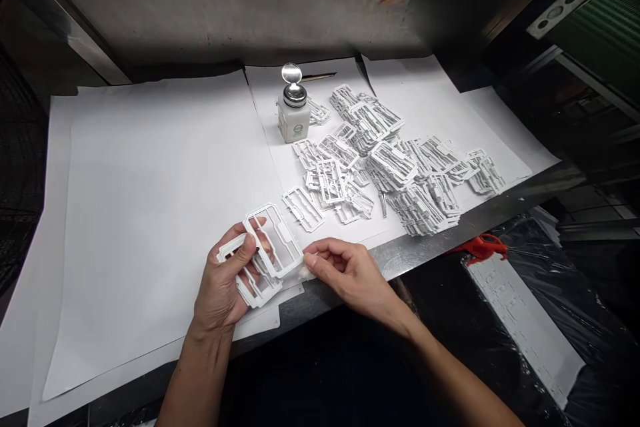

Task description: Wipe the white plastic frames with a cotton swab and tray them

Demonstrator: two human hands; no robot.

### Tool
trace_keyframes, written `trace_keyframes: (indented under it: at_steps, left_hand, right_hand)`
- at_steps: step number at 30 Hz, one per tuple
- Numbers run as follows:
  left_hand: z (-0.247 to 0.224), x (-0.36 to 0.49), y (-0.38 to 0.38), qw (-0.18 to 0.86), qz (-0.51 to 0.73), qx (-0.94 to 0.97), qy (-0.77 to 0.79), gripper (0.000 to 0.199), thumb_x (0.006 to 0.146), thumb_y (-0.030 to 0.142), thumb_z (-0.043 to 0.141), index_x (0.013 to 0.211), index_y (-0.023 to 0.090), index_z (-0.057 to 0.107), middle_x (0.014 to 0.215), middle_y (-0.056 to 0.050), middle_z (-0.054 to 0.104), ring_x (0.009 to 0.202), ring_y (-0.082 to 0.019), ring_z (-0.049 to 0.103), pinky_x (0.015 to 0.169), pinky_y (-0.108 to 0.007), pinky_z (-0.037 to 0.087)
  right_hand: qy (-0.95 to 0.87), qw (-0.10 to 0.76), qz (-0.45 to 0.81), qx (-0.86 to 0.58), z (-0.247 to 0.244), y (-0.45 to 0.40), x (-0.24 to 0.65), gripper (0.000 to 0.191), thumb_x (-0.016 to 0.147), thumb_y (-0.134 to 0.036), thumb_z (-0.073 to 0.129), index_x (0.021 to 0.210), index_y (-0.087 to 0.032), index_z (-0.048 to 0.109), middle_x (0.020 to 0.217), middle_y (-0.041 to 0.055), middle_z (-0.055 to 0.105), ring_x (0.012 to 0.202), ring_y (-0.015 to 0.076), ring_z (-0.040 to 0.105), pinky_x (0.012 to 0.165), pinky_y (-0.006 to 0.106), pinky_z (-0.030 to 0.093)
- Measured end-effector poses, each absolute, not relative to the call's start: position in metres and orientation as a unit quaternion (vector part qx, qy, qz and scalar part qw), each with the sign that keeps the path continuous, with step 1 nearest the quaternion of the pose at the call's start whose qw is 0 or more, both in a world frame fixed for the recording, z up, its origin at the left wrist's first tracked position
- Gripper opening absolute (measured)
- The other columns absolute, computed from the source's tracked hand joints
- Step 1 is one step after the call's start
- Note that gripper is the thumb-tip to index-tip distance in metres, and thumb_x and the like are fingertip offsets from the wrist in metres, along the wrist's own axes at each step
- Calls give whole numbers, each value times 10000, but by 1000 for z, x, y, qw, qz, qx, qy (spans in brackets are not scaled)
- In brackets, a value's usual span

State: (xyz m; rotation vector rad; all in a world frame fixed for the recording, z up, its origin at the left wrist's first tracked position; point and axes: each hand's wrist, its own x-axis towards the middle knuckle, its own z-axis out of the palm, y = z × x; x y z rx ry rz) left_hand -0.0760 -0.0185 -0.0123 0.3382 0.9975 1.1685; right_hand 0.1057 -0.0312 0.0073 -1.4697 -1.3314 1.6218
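Several white plastic frames (260,290) are in my left hand (225,280), its thumb pressed on top of them. The uppermost white frame (295,252) is turned out of line with those beneath. At its lower right corner, the thumb and fingers of my right hand (345,270) pinch together, with a small whitish bit of something below the fingertips. What exactly this hand grips is too small to tell. Just beyond my hands, a loose white frame (304,209) lies on the paper, beside a heap of similar frames (333,180).
Stacks of white frames (420,207) cover the right part of the papered table. A pump bottle (293,117) with its lid raised stands behind, near dark tweezers (320,76). Red-handled scissors (483,248) and a long pale strip (525,327) lie on black plastic at the right.
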Motion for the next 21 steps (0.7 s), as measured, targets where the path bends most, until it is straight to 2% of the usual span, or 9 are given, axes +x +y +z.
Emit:
trace_keyframes:
  at_steps: [4, 6, 10, 12, 14, 17, 19, 21]
  left_hand:
    - [-12, -73, -18, 717, 520, 134, 445, 260, 709, 215, 688, 960, 165, 639, 677, 0, 607, 587, -115, 589, 609, -243, 517]
    - [-13, -71, -17, 715, 525, 120, 445, 247, 713, 273, 686, 931, 164, 644, 691, -8, 625, 588, -127, 599, 621, -266, 523]
    - [-14, -69, -14, 714, 528, 76, 452, 395, 722, 466, 634, 985, 171, 639, 815, -53, 666, 649, -166, 624, 609, -296, 532]
    - [-13, -68, -13, 716, 529, 68, 450, 460, 721, 508, 612, 1031, 168, 624, 851, -67, 663, 697, -173, 626, 593, -279, 531]
    - [-12, -65, -12, 723, 527, 70, 442, 437, 733, 474, 612, 1029, 153, 616, 826, -65, 647, 729, -169, 618, 603, -266, 530]
    - [-11, -61, -10, 730, 517, 73, 440, 263, 734, 269, 649, 970, 161, 605, 745, -19, 598, 728, -149, 605, 676, -281, 530]
    - [-10, -60, -8, 727, 505, 72, 460, 229, 704, 153, 658, 922, 172, 592, 708, 4, 573, 679, -131, 596, 669, -278, 526]
    - [-8, -62, -4, 710, 491, 84, 499, 244, 680, 129, 667, 907, 171, 588, 707, 4, 572, 613, -118, 584, 592, -255, 516]
  right_hand:
    - [-461, 305, 678, -485, 8, -24, 100, 309, 822, -454, 564, 805, -149, 615, 635, -30, 466, 536, 71, 365, 484, 201, 291]
    - [-450, 303, 697, -470, 9, -22, 101, 312, 814, -455, 577, 805, -144, 608, 631, -34, 453, 531, 66, 352, 475, 198, 271]
    - [-429, 264, 739, -448, 10, -25, 101, 339, 805, -481, 576, 787, -143, 590, 597, -47, 405, 502, 59, 310, 450, 200, 222]
    - [-420, 244, 753, -443, 8, -28, 97, 353, 798, -491, 580, 750, -141, 570, 577, -55, 377, 492, 56, 283, 443, 201, 197]
    - [-418, 239, 755, -445, 4, -31, 91, 350, 799, -479, 583, 721, -140, 549, 569, -58, 367, 495, 56, 274, 445, 200, 196]
    - [-430, 243, 744, -451, -3, -34, 87, 336, 820, -454, 561, 713, -136, 549, 556, -60, 347, 495, 58, 261, 440, 197, 195]
    - [-441, 252, 718, -476, -8, -34, 91, 315, 830, -448, 547, 783, -138, 577, 555, -60, 369, 486, 60, 284, 435, 192, 211]
    - [-450, 273, 665, -530, -11, -29, 99, 310, 833, -448, 542, 915, -152, 587, 552, -61, 412, 482, 70, 346, 444, 190, 261]
